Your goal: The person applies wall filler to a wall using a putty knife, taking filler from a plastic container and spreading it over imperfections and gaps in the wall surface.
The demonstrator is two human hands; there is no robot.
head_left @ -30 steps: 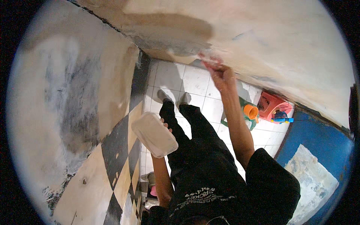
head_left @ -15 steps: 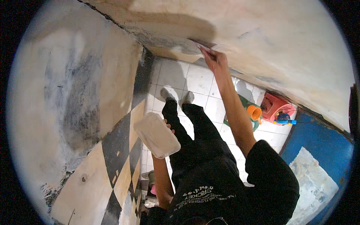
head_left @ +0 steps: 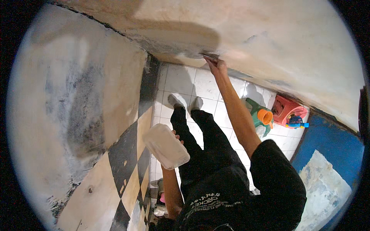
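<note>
My left hand [head_left: 177,137] holds a translucent whitish plastic tub [head_left: 166,146] from beneath and behind, its fingertips showing at the far right side. The tub is tilted, and pale smears cover the face I see. Up ahead, my right hand [head_left: 218,67] is closed around a thin, flat scraper-like blade [head_left: 210,56], mostly hidden by the fingers. That blade lies at the lower part of the cream wall [head_left: 269,46], beside a grey smeared strip. My right arm reaches forward over the tiled floor.
A patchy grey-and-cream wall [head_left: 84,100] rises at left, with dark diamond shapes lower down. On white floor tiles [head_left: 206,82] at right stand a green container [head_left: 254,109], an orange cup [head_left: 264,116] and a red plastic stool [head_left: 285,109]. Beyond is a blue panel [head_left: 327,134].
My right hand with the blade has come lower along the wall, closer to the floor. The tub stays in my left hand, and the whole view has shifted slightly.
</note>
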